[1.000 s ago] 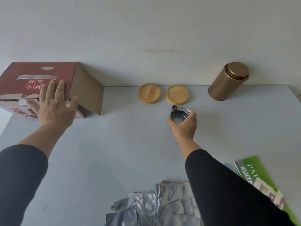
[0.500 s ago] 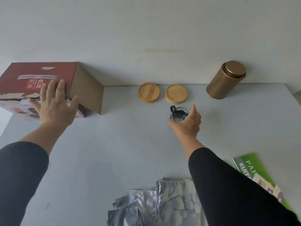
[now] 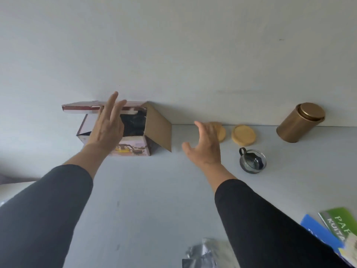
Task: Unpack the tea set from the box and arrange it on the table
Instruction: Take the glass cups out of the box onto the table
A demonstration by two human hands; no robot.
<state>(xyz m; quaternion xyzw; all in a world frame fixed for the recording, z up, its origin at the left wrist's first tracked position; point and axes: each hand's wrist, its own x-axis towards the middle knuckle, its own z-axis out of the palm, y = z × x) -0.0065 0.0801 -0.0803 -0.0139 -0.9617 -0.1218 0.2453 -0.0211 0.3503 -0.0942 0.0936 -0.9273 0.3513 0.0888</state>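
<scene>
With a glass cup [image 3: 252,161] and two wooden coasters [image 3: 243,134] standing unpacked on the desk [image 3: 146,200], both hands, right hand [image 3: 205,146] and left hand [image 3: 108,126], are reaching empty, fingers spread, toward the opened box [image 3: 133,128] holding dark pieces, seemingly not yet unpacked.

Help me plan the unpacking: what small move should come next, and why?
Probably reach the right hand into the open box: the glass cup already stands on the table, both hands are free, and dark items show inside.

A home: plain grey table [image 3: 154,200], tea tin [image 3: 297,124], leaflets [image 3: 336,227]
</scene>
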